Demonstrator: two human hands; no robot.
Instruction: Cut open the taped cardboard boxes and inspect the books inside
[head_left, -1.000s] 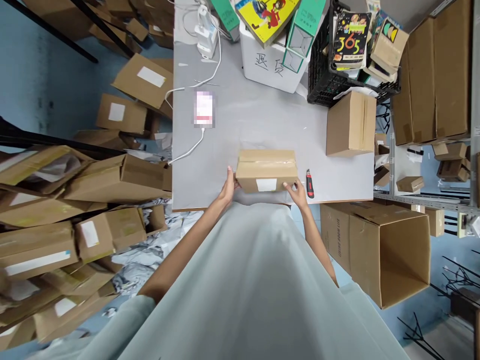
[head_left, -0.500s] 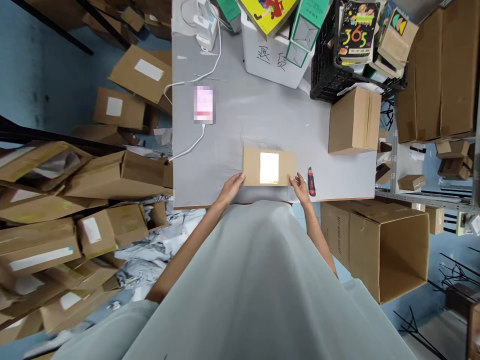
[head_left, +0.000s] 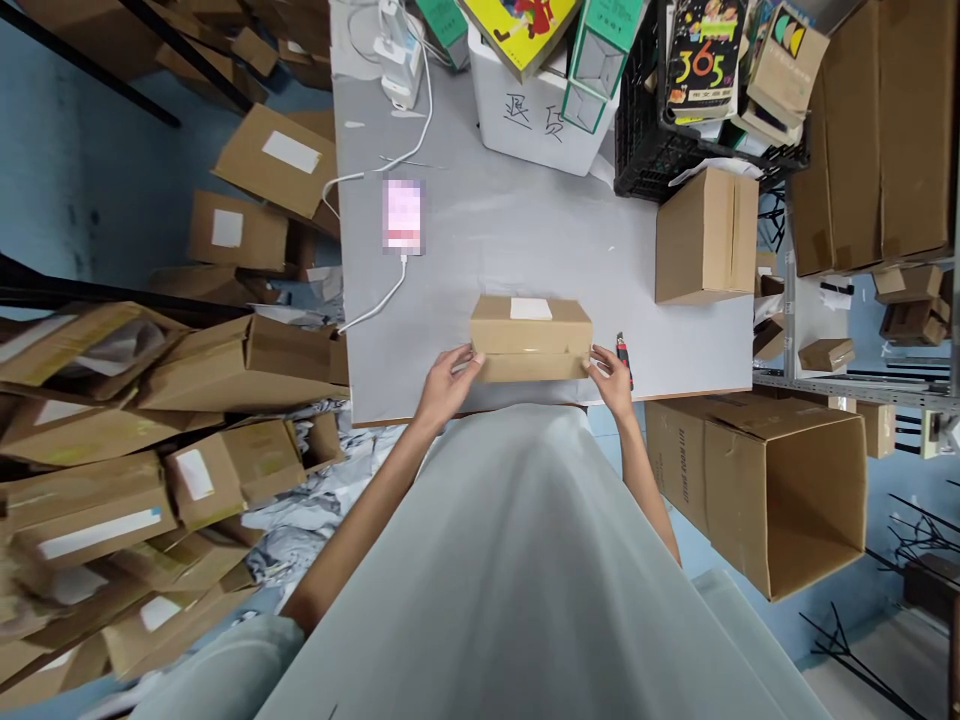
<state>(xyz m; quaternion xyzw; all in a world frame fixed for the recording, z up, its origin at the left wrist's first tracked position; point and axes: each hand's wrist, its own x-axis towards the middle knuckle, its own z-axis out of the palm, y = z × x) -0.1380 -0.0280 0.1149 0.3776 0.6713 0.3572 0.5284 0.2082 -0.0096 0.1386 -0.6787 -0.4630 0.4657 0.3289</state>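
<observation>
A small brown cardboard box is held between my two hands near the table's front edge. Its long side with a seam faces me, and a white label shows on its upper face. My left hand grips the left end, thumb on the near side. At the right end, my right hand pinches the corner in the same way. Just beyond my right fingers lies a red and black box cutter, its lower part partly covered by the hand.
On the grey table are a phone with a white cable, a white bin, a black crate of books and another carton. An open carton stands at right. Cardboard boxes pile up at left.
The box has tipped, so its labelled face has turned away from me and its seamed long side now shows. Both hands have kept hold of its ends.
</observation>
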